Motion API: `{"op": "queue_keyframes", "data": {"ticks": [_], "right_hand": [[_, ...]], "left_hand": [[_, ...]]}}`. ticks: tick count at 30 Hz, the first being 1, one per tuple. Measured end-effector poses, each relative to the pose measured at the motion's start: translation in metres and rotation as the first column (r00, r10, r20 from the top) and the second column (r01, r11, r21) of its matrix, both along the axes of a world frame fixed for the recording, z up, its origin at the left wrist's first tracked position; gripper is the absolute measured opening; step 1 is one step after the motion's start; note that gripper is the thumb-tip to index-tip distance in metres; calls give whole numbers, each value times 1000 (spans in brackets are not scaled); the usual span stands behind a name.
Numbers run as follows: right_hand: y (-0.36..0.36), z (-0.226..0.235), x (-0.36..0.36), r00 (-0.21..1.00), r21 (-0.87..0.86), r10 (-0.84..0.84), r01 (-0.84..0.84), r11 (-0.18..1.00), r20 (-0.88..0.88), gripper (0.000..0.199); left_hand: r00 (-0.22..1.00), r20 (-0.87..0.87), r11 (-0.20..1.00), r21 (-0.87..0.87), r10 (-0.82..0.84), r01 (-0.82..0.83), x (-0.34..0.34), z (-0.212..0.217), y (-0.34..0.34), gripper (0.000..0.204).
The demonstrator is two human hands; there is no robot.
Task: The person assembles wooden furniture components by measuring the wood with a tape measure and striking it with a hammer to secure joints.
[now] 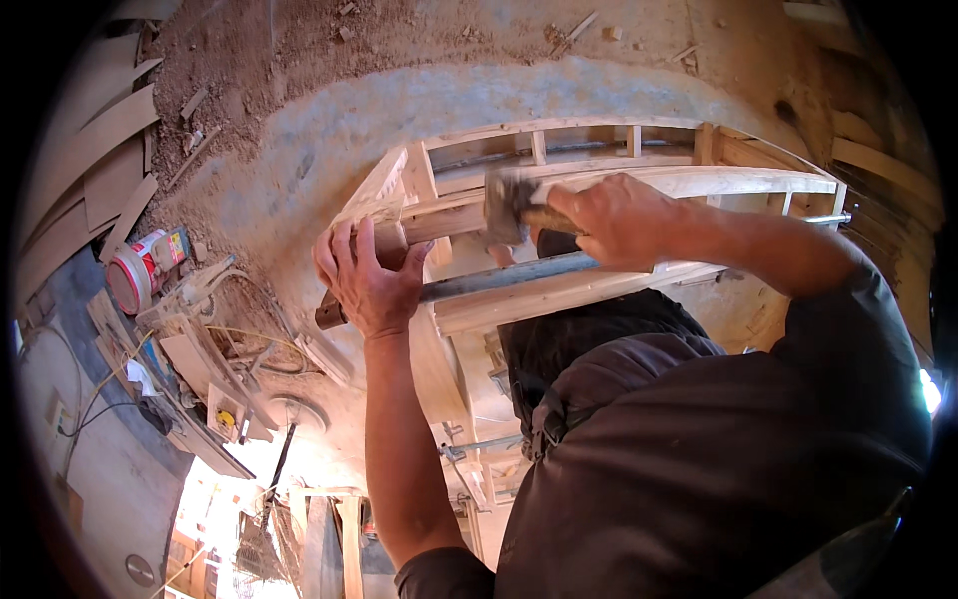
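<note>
My right hand [624, 222] is closed round the handle of a hammer [511, 203]. The hammer's dark head is smeared by motion and is close to the end of a wooden frame [679, 183]. At the frame's left corner, my left hand [367, 278] grips a small wooden block [390, 246], its fingers curled over the top. Below that hand, a grey metal bar clamp [504, 280] runs lengthwise along the frame, its dark end sticking out past the corner. The frame has pale rails joined by short crosspieces. Part of its near side is hidden behind my body.
Wood offcuts [130, 215] and a red and white tub [130, 280] lie to the left. Cables and curved boards [200, 364] are near them. Another clamp [481, 445] shows below the frame. Dirt and wood scraps cover the floor [399, 110] beyond.
</note>
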State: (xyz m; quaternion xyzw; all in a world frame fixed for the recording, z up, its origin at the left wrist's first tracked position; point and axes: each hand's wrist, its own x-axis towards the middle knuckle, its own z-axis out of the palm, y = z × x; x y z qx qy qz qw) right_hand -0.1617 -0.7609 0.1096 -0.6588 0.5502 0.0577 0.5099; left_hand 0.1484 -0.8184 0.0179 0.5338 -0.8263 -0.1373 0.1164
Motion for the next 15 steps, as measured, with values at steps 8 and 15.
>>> {"op": "queue_keyframes", "data": {"ticks": [8, 15], "right_hand": [[54, -2, -2, 966, -363, 106, -189, 912, -237, 30], [108, 18, 28, 979, -442, 4, -96, 892, -206, 23]], "left_hand": [[1000, 1, 1000, -6, 15, -15, 8, 2, 4, 65], [1000, 15, 1000, -16, 17, -17, 13, 14, 2, 64]]}}
